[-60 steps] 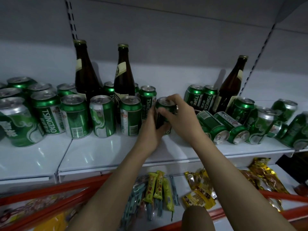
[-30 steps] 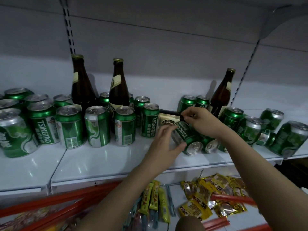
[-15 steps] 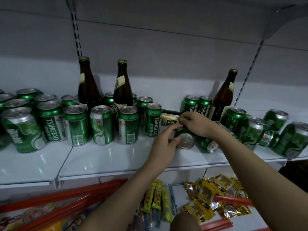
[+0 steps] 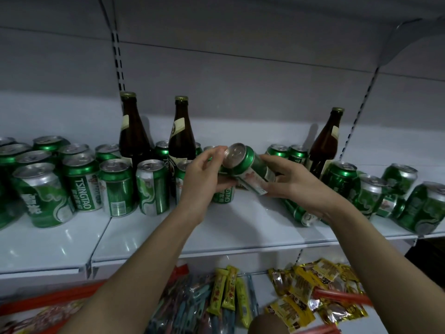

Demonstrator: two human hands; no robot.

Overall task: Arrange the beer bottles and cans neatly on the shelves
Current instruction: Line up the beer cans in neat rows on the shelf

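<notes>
A green beer can (image 4: 245, 168) is tilted in the air above the white shelf (image 4: 216, 235), top end toward me. My left hand (image 4: 204, 182) grips its top end and my right hand (image 4: 291, 183) grips its lower end. Several upright green cans (image 4: 115, 186) stand in rows on the left. Two brown bottles (image 4: 133, 133) (image 4: 181, 133) stand behind them. A third brown bottle (image 4: 325, 143) stands at the right among jumbled cans (image 4: 368, 191). One can (image 4: 303, 216) lies on its side under my right wrist.
Below the shelf lies a lower level with yellow snack packets (image 4: 310, 292), yellow and blue stick packs (image 4: 224, 292) and a red rail (image 4: 48, 302). Slotted shelf uprights (image 4: 118, 51) (image 4: 363, 97) run up the grey back wall. Bare shelf lies in front of the cans.
Both hands took the can that lay on its side on the shelf and raised it off the surface, tilting it toward upright. The view shifted slightly.
</notes>
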